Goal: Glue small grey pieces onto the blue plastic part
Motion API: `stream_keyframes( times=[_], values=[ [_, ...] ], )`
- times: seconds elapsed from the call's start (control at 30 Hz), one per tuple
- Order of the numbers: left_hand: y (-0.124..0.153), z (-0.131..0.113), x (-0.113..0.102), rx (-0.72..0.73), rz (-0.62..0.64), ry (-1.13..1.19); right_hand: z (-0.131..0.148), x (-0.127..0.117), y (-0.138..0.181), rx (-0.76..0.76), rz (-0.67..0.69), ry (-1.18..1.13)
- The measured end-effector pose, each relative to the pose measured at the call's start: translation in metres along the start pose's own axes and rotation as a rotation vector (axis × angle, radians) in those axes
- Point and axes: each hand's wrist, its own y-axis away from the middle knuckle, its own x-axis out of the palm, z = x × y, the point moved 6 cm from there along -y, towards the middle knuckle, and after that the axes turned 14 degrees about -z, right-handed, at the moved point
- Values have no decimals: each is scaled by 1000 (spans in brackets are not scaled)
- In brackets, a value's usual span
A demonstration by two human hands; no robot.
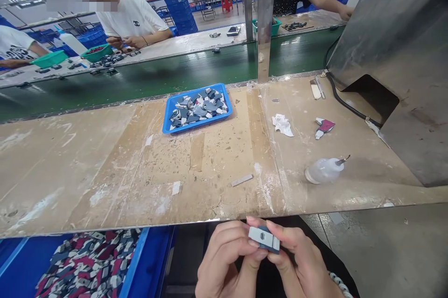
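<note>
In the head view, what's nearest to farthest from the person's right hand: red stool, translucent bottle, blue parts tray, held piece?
1. Held piece: between right hand and left hand.
2. Translucent bottle: ahead, to the right.
3. Blue parts tray: farther ahead, left.
4. Red stool: far background.

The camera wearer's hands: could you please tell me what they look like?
The left hand is bare, with no glove visible. The right hand is also ungloved, with a pale, braided-looking band at its wrist; no sleeves show.

Blue bin [134, 264] cut off at the bottom edge, grey-white piece [258, 234] partly hidden by fingers [231, 247].
</note>
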Motion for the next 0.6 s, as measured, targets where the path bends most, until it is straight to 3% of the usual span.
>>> stream_keyframes(
  times=[0.17, 0.33, 0.5, 0.6],
  values=[
    [0, 1, 2, -29, 49, -3, -8, 5, 6, 184, -17, -78],
    [-2, -2, 2, 50, 80, -12, -8, 6, 4, 278, -54, -147],
    [-16, -2, 8, 142, 137, -28, 0, 5, -15, 251, 125, 37],
    [-26, 4, 11, 196, 122, -91, 4, -8, -21, 245, 29, 164]
  ],
)
